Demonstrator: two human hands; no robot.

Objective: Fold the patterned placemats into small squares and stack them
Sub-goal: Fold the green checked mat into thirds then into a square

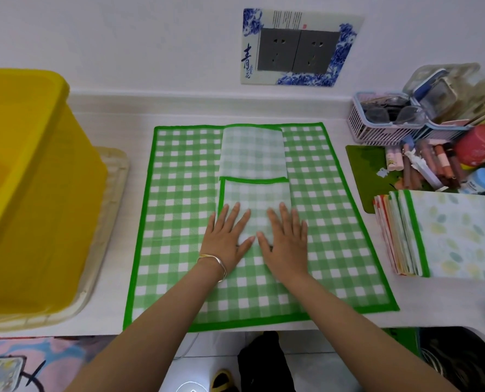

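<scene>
Large green-white checked placemat [334, 222] spread flat at worktop [122, 114] centre. On it, paler folded checked placemat strip [254, 159], near end doubled over. L hand [226, 236] & R hand [286, 236] flat on fold, fingers spread, gripping nothing. Stack of folded patterned placemats [439, 236] at right edge.

One head-worn camera looks steeply down, close over the white table [264, 114], toward the wall [122, 38].
</scene>
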